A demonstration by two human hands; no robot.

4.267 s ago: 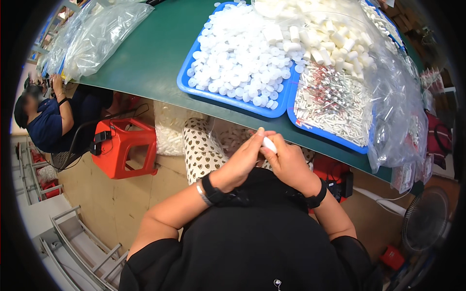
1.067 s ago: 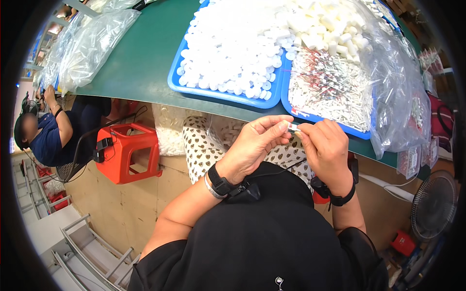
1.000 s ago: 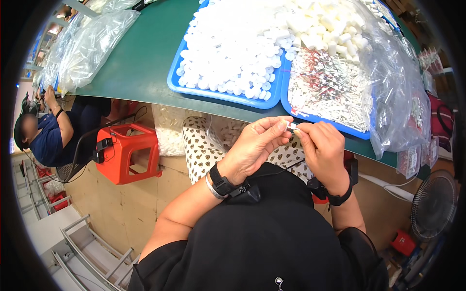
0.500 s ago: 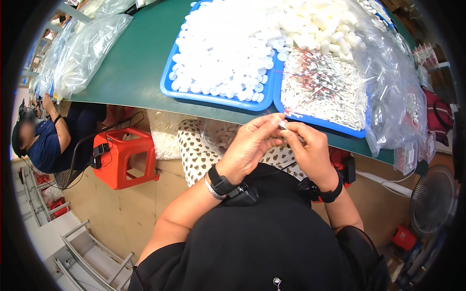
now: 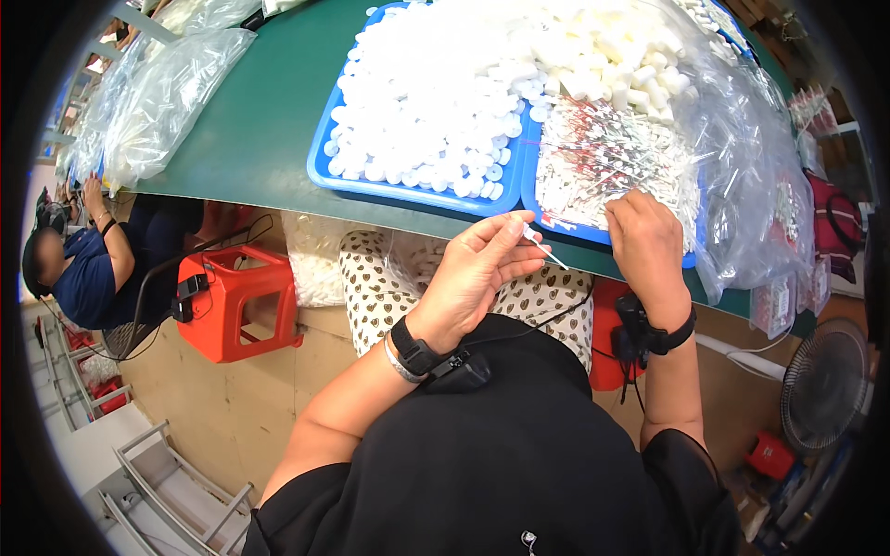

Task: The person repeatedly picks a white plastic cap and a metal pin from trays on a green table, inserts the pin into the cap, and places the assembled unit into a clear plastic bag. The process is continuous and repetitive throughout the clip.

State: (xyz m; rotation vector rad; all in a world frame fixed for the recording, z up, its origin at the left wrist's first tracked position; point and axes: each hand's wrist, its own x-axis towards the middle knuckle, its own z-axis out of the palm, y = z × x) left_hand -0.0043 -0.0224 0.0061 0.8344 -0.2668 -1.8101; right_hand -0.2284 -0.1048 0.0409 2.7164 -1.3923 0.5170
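1 thin white stick (image 5: 549,249), tilted, thumb and fingers of left hand (image 5: 468,278) clamped on it, just off the table edge. Right hand (image 5: 647,243): fingers bunched over right blue tray (image 5: 577,229), can't tell if gripping anything. 2 near trays: left blue tray (image 5: 408,194) has white discs (image 5: 422,120), right has slim white pieces (image 5: 584,176) (too many to count)

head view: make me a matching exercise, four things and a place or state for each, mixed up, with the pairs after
1. left hand
2. right hand
3. discs
4. fan

A. at the far right of the view
B. over the near edge of the right tray
C. holding a thin white piece
D. in the left tray

Pairs: 1-C, 2-B, 3-D, 4-A
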